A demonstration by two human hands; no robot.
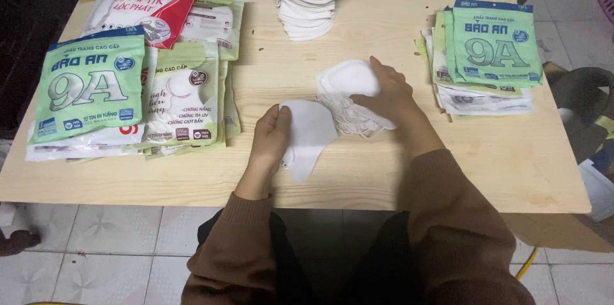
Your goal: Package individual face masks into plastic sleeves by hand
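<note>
Nearest, the left hand pinches a single white folded cloth face mask flat on the pale wooden surface. Just beyond, the right hand presses closed on a small bundle of white masks with tangled ear loops; a firm grip should keep loops clear. Farther off stand a stack of white masks and green packets.

Matt cloth masks; glossy plastic packets; wooden table.
</note>
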